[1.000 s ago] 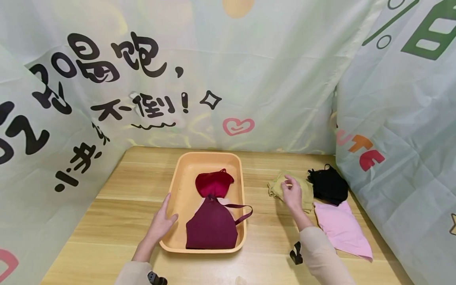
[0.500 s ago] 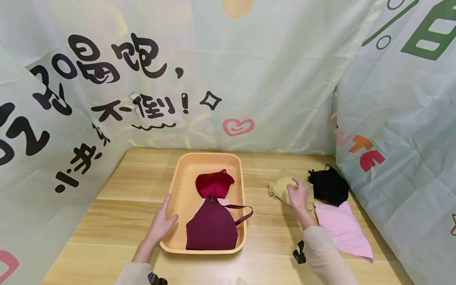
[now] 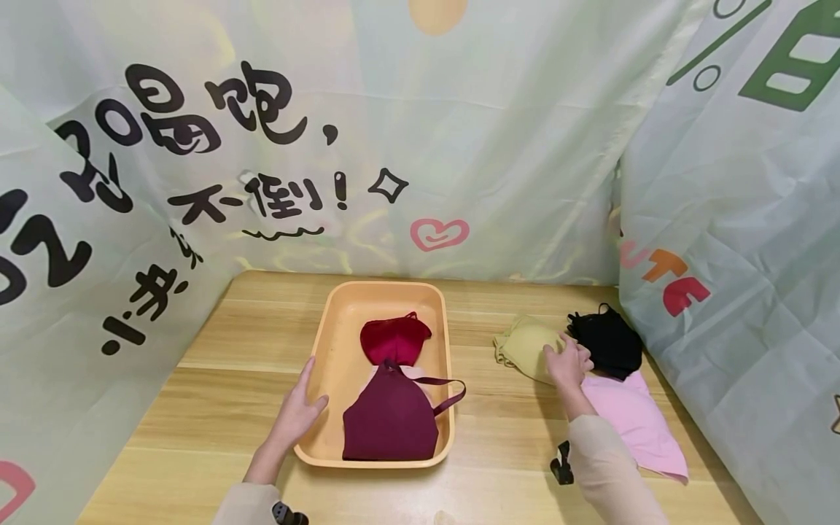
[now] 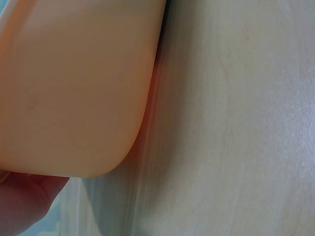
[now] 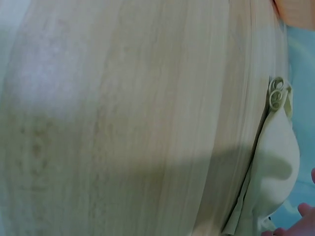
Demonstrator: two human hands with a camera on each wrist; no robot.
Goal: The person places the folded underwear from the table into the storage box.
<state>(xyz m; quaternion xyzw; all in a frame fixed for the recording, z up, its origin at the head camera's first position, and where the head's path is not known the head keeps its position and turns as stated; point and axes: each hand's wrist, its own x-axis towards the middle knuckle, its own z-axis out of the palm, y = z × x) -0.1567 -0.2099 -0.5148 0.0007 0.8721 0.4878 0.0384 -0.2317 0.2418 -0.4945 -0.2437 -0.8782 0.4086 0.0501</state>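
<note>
My left hand (image 3: 298, 412) grips the left side of an orange tray (image 3: 319, 430), thumb inside the rim and fingers along the outside; the left wrist view shows the tray's outer wall (image 4: 83, 98) close up. A dark red bra (image 3: 395, 337) lies folded in the tray, and a plum bra (image 3: 391, 419) lies nearer me, its strap over the right rim. My right hand (image 3: 567, 363) is over the right end of a pale yellow bra (image 3: 528, 348), fingers spread. In the right wrist view, fingertips (image 5: 280, 232) come right at the bra's end, which the hand partly hides.
A black strappy garment (image 3: 605, 343) sits just right of my right hand. Nearer me lies a folded pink garment (image 3: 639, 423), partly behind my forearm. Printed cloth (image 3: 525, 182) encloses the wooden table (image 3: 262, 321) at the back and both sides.
My right hand has moved right across the yellow bra, from its middle to its right end, uncovering its middle. The left hand and tray have stayed put.
</note>
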